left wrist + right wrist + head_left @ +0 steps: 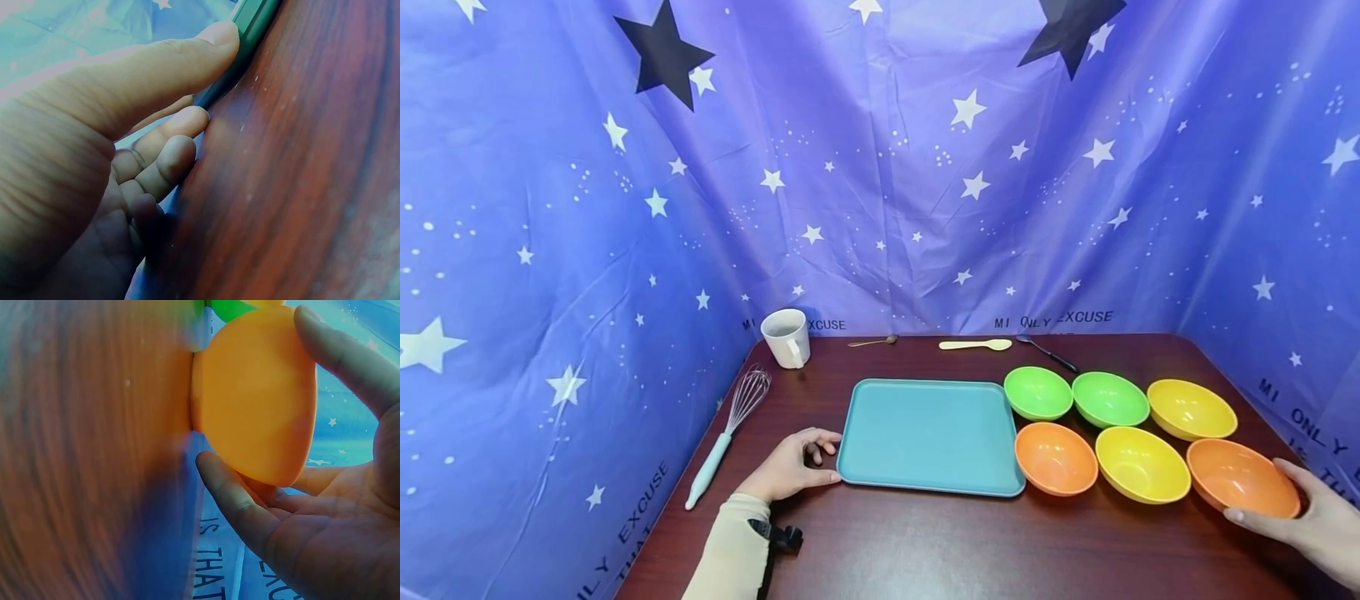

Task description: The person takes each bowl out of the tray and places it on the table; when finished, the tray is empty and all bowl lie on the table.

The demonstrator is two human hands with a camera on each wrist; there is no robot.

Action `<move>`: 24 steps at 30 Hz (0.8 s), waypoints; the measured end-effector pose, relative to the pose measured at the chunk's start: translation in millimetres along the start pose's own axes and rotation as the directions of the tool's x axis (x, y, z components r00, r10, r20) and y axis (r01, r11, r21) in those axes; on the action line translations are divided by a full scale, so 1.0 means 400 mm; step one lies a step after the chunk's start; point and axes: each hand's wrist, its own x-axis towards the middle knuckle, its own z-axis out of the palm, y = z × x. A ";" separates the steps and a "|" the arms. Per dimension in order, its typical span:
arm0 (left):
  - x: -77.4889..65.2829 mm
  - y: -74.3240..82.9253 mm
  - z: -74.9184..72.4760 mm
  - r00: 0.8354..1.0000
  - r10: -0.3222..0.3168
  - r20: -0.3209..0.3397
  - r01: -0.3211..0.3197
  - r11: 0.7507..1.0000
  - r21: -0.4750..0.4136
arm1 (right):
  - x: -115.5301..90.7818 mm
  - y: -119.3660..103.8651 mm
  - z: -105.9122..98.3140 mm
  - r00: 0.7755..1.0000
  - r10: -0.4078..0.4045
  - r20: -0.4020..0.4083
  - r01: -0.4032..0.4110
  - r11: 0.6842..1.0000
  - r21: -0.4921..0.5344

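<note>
My left hand (793,462) rests on the table at the left edge of a teal rectangular tray (928,437). Its thumb tip touches the tray's rim (253,28) in the left wrist view, the index finger reaches the same edge, and the other fingers curl loosely. At the far right, my right hand (1311,512) holds an orange bowl (1240,475), thumb on the near side of the rim and fingers around the right side. The right wrist view shows that bowl (259,400) standing on the table between thumb and fingers.
Right of the tray stand two green bowls (1037,393), two yellow bowls (1142,467) and another orange bowl (1056,458), close together. A whisk (718,458) and white mug (787,337) are left. Small spoon (872,341), pale spoon (976,344) and black-handled utensil (1052,356) lie behind.
</note>
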 end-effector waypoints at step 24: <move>0.001 -0.016 0.001 1.000 0.029 0.007 -0.029 1.000 -0.011 | 0.007 -0.150 -0.035 0.958 -0.136 -0.252 0.133 0.991 -0.031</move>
